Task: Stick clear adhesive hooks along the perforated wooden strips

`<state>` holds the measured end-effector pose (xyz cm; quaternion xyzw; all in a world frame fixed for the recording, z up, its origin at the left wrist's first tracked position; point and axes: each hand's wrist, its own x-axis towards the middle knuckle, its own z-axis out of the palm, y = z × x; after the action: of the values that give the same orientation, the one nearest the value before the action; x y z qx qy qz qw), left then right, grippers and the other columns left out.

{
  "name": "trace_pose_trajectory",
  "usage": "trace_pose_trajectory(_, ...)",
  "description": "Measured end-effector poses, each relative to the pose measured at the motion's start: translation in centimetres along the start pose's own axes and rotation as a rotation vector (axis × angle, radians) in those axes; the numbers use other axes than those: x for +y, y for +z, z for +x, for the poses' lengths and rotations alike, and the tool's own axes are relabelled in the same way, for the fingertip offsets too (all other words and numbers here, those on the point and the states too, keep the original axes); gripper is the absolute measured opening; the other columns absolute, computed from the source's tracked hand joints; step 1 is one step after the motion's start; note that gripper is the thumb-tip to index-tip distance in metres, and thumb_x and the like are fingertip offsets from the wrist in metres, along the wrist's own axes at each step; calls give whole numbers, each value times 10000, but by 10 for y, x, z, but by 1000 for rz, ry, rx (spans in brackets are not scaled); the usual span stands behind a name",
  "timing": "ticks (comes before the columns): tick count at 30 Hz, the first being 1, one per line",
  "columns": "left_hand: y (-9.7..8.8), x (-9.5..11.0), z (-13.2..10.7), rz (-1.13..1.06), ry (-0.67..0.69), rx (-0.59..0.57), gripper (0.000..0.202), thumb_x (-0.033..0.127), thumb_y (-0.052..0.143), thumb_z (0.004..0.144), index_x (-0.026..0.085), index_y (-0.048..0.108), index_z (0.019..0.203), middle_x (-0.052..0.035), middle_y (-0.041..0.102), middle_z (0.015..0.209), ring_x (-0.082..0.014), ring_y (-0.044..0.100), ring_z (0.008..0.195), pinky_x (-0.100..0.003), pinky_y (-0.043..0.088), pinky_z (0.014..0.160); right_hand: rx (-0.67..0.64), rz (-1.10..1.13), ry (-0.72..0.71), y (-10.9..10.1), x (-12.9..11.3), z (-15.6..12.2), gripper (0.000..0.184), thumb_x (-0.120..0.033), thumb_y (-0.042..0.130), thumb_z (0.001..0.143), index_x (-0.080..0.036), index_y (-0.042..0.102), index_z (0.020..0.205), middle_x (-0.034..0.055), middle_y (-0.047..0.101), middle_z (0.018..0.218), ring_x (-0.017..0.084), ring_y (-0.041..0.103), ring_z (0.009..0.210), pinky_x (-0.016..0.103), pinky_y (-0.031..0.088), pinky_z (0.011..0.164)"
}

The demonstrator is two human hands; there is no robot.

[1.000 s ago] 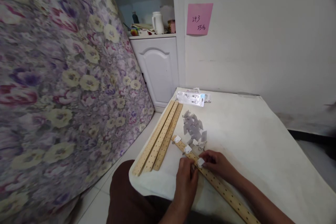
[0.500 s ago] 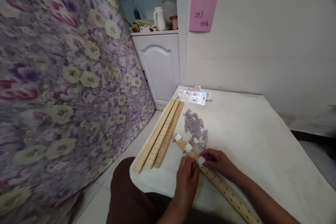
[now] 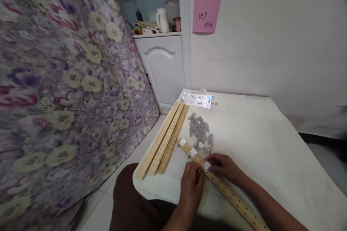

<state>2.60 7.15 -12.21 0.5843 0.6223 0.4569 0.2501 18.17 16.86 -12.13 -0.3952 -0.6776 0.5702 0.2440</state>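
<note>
A perforated wooden strip point(image 3: 230, 196) lies diagonally across the white table point(image 3: 260, 140). Two white clips point(image 3: 188, 147) sit on its far end. My right hand point(image 3: 225, 169) pinches a third white clip point(image 3: 207, 166) against the strip. From the near side my left hand point(image 3: 192, 186) pinches the strip at the same spot, fingers closed. A pile of small grey plastic pieces point(image 3: 200, 130) lies just beyond the hands.
Three more perforated strips point(image 3: 163, 142) lie side by side along the table's left edge. A clear packet point(image 3: 197, 100) rests at the far corner. A flowered mattress point(image 3: 59, 90) leans at the left, and a white cabinet point(image 3: 162, 68) stands behind. A pink note point(image 3: 206, 15) hangs on the wall.
The hands stay on the same clip and strip. Only the camera view has shifted slightly.
</note>
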Motion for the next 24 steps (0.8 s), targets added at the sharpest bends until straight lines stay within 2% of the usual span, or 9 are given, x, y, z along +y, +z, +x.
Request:
trace_pose_trajectory(12, 0, 0, 0, 0, 7, 31, 156, 119, 495, 788, 215, 565, 890, -13, 516, 854, -142, 510, 733, -253, 424, 659, -8, 1, 8, 1, -2, -1, 232, -206, 651, 673, -165, 671, 901, -10, 605, 664, 140, 541, 625, 252, 409, 594)
trace_pose_trajectory(24, 0, -2, 0, 26, -7, -11, 146, 104, 493, 793, 210, 555, 872, -2, 506, 845, -136, 506, 742, -248, 415, 666, -16, 31, -10, 2, -1, 0, 256, -195, 661, 661, -151, 668, 913, -20, 576, 659, 128, 523, 618, 245, 392, 590)
